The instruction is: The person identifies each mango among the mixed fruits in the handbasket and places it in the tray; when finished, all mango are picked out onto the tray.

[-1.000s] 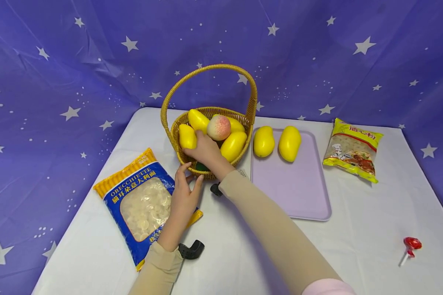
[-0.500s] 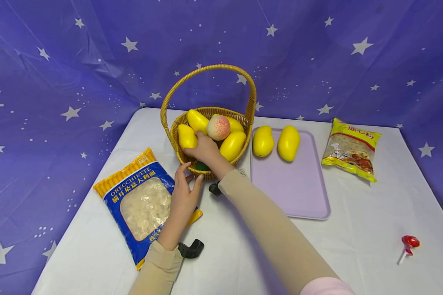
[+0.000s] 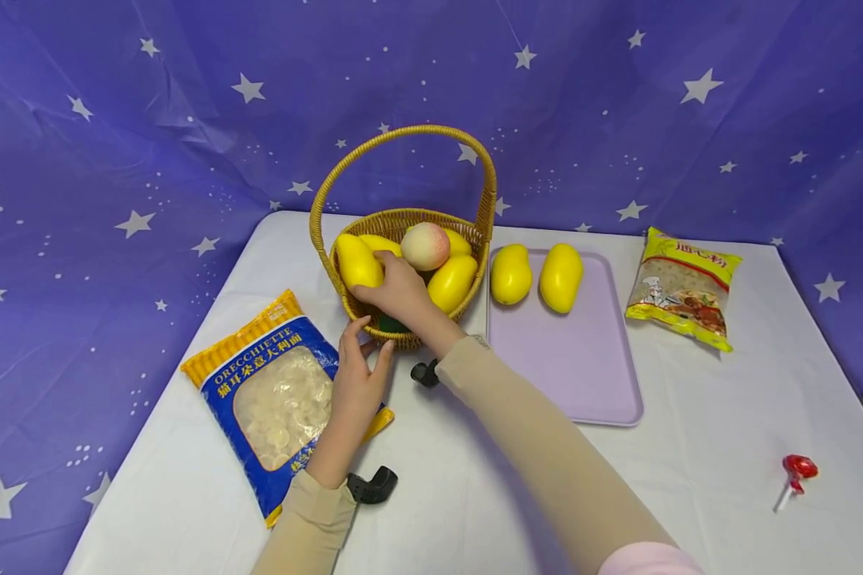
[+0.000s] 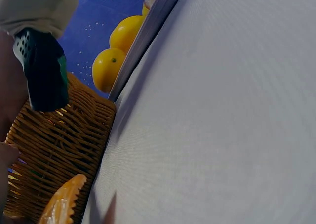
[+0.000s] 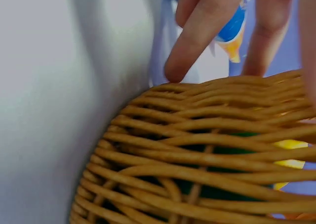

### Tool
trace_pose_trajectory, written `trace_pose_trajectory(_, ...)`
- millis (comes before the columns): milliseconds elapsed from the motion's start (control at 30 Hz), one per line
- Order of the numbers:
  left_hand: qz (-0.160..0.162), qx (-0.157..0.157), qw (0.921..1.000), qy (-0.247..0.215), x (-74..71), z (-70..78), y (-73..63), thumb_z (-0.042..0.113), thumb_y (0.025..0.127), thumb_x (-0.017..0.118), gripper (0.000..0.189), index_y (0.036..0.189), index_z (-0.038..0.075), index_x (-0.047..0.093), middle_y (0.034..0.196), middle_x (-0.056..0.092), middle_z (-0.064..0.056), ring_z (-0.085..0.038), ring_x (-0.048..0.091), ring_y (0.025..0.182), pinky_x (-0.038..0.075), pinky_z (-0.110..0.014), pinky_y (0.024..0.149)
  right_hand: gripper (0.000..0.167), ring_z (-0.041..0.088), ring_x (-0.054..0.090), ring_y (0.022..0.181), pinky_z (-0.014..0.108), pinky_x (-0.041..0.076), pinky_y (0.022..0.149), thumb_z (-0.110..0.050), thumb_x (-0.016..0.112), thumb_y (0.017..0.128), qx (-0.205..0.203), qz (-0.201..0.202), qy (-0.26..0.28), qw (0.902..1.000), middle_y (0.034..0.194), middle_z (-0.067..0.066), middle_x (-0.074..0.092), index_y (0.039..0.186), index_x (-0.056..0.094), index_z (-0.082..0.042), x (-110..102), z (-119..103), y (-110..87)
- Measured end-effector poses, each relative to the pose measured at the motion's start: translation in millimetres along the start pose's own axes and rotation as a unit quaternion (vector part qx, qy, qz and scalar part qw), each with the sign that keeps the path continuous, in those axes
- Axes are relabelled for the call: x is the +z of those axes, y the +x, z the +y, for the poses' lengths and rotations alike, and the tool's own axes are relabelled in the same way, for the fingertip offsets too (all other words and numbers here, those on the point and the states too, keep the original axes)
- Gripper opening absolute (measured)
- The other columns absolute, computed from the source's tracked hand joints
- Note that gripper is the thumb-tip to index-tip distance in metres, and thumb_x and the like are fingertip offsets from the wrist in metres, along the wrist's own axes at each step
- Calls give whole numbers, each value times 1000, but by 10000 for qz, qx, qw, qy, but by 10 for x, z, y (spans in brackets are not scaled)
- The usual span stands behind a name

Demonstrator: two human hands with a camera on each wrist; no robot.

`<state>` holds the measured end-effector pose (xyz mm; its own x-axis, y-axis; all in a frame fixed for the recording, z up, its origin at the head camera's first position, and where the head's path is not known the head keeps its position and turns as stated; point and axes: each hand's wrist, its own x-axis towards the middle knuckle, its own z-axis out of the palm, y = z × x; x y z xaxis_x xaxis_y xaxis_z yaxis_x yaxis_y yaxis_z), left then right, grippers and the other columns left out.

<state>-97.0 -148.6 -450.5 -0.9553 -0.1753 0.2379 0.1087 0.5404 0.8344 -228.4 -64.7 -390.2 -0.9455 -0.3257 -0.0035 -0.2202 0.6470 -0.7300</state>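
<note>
In the head view, my right hand reaches into the wicker basket and grips a yellow mango at its left side. Other mangoes and a pink-and-white peach lie beside it, and something dark green shows low in front. My left hand touches the basket's front left with fairly straight fingers. From the right wrist view, its fingertips meet the woven wall. The mango in my right hand is hidden in both wrist views.
A lilac tray with two mangoes stands right of the basket. A blue orecchiette bag lies under my left forearm. Farther right are a yellow food packet and a red lollipop. A starry purple cloth hangs behind.
The mango in my right hand has risen slightly and shifted left, now partly covering the mango behind it. My left hand has stayed in place at the basket.
</note>
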Motion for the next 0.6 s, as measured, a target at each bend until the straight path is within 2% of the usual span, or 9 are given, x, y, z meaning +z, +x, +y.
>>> trace_pose_trajectory(267,-5,9,10000,-26,0,1,1,30,99,54,51,143,15,30,148,30,-12,-29,56,115,45,-43,99,76,22,56,112,36,50,89,-43,72,83,-314,132,387,9987,134,7,53,144,42,-9,-175,-53,-167)
trace_pose_trajectory(433,-87,-86,9999,-11,0,-2,-3,34,100,52,52,143,16,29,148,30,-13,-30,56,115,45,-45,99,77,22,53,116,39,48,93,-42,73,82,-273,236,426,9984,137,6,52,145,41,-12,-336,-3,-288)
trace_pose_trajectory(600,-100,-196,9998,-20,-13,-2,-7,37,99,52,53,143,18,30,148,31,-12,-30,55,116,45,-50,97,79,20,56,105,36,50,84,-40,77,79,-346,580,456,9967,131,8,53,146,42,-15,-537,104,-421)
